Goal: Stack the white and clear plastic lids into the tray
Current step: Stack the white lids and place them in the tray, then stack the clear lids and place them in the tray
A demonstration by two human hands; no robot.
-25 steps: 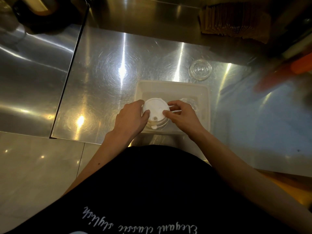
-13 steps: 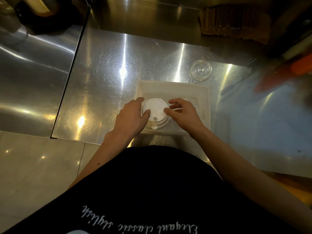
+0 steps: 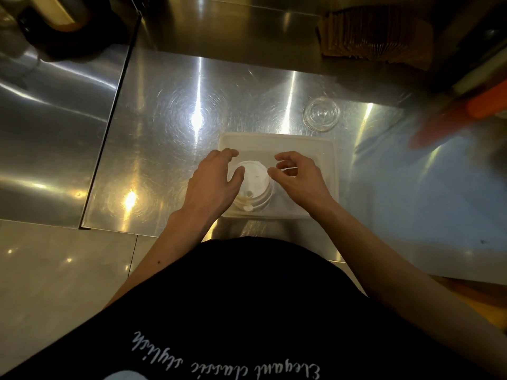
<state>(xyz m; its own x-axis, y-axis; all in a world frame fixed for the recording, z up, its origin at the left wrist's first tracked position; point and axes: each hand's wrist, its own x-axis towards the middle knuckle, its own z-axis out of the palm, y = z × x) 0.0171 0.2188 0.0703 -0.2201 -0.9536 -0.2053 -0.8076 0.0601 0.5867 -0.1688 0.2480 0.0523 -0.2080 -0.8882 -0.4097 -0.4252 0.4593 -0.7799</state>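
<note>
A stack of white plastic lids (image 3: 256, 185) stands in the left half of the white rectangular tray (image 3: 277, 137). My left hand (image 3: 214, 185) is at the stack's left side, fingers spread and thumb resting against the top lid's edge. My right hand (image 3: 299, 179) hovers just right of the stack, fingers curled and apart, thumb tip close to the lid's rim. It hides the right half of the tray. One clear plastic lid (image 3: 321, 114) lies on the steel counter beyond the tray's far right corner.
The tray sits on a steel counter (image 3: 170, 138) near its front edge. A pile of brown paper sleeves (image 3: 373, 37) stands at the back right. Blurred orange objects (image 3: 485, 102) are at the far right. A dark appliance (image 3: 55, 26) is at the back left.
Both hands gripped the white lid stack before. Now their fingers have loosened and spread away from it, and the stack rests in the tray.
</note>
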